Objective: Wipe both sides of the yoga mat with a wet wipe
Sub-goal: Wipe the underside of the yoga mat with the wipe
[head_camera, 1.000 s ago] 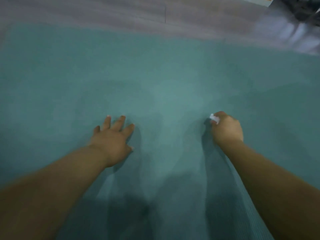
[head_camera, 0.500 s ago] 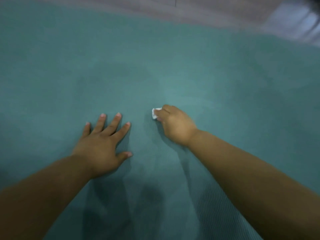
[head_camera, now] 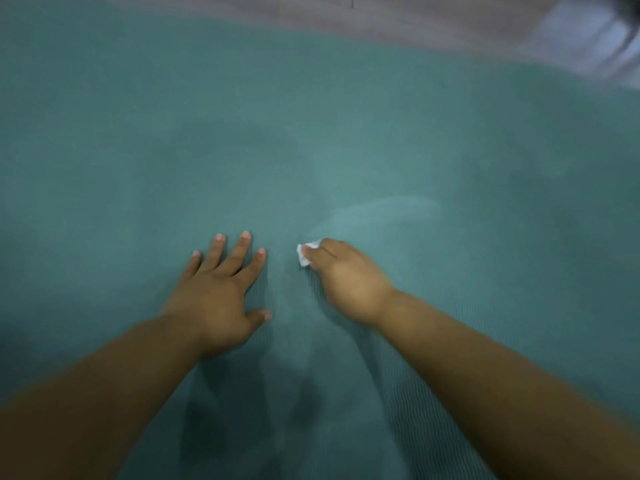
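Spread across the grey floor (head_camera: 415, 15), the teal ribbed yoga mat (head_camera: 346, 133) runs left to right, with the left hand (head_camera: 221, 292) flat, fingers splayed, and the right hand (head_camera: 346, 275) just beside it, curled round a small crumpled white wet wipe (head_camera: 305, 255), unwiped mat lying rightward.

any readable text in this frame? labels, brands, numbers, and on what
None readable.
Yoga mat: plain teal, no print or logo visible.
Wet wipe in the right hand: plain white, no marking.
Left hand lies flat on the mat, nothing written on it.
Blurred pale object at the top right: too blurred to tell whether it carries any text.
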